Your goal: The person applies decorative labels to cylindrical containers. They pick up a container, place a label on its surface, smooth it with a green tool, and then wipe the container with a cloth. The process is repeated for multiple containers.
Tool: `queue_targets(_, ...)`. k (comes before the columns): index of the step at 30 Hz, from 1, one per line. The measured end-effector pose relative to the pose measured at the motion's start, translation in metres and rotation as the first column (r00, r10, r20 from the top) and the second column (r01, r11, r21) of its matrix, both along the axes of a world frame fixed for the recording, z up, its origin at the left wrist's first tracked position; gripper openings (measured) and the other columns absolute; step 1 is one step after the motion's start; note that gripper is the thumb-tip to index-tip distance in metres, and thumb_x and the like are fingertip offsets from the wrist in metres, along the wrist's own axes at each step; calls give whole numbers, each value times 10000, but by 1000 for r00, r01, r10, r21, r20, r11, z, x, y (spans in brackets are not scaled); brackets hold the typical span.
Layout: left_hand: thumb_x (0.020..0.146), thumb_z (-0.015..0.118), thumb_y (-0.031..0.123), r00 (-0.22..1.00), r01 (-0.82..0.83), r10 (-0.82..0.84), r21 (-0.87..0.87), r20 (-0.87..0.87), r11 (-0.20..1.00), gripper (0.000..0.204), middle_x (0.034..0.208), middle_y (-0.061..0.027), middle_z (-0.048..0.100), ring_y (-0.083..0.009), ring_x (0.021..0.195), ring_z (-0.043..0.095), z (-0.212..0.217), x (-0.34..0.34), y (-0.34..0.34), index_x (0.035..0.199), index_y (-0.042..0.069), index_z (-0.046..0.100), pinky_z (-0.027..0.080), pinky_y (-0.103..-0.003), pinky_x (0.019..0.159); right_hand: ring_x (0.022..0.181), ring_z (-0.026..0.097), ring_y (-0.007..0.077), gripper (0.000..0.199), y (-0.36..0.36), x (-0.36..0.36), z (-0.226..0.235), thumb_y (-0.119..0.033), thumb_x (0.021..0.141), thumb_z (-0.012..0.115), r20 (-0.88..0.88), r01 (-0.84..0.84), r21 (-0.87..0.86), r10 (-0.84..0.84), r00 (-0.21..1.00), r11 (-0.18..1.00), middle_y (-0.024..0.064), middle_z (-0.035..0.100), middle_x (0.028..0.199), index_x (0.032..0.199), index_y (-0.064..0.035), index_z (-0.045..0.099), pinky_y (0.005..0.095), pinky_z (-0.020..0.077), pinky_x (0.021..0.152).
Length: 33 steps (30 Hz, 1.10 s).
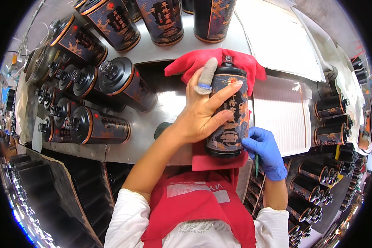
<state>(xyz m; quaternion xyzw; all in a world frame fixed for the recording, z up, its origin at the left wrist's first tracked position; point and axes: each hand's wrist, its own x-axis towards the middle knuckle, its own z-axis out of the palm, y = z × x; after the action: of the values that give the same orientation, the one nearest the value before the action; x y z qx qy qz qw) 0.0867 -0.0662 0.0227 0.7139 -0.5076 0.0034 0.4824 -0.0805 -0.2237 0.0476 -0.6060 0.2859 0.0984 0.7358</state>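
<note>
A black bottle with copper-coloured decoration and a clear stopper lies on its side on a red cloth. My left hand grips it from the left, thumb and fingers laid across its printed front. One finger wears a grey fabric sleeve with a blue band. At the bottle's lower right edge is my right hand in a blue glove, its fingers pinched. A thin dark-green stick, like a pen, pokes out below those fingers; its other end is hidden.
Several matching bottles stand on the metal table at the left, with more along the back. White ribbed sheets and paper lie at the right. Bottles and filled racks flank the right; dark compartments are lower left.
</note>
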Motion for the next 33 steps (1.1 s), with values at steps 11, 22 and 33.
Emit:
queue_targets(11,901,410,324,998,-11,5,92,64,996,441,1484,-230,119,-381,1287,134,2,6,-3,1302,163,497,50,-442,1082,483,462,36,176,9,0,2,-172,791,684,52,51,-113,-45,998,992,23,586,650,780,-26,586,158,337,419)
queue_targets(22,858,498,271,995,-98,99,-28,8,995,550,1475,-261,88,-407,1311,131,5,-6,4,1378,134,384,51,-449,1083,560,503,34,120,9,-5,-1,-147,818,661,27,28,-108,-25,999,994,22,633,716,817,-39,608,166,388,505)
queue_targets(33,790,632,296,968,58,-73,-72,-241,996,636,1438,-361,-17,-492,1341,56,5,-39,18,1365,137,408,98,-501,1075,577,511,39,112,-9,6,15,-137,826,644,13,-72,-25,72,997,997,-4,606,730,870,-36,626,178,399,493)
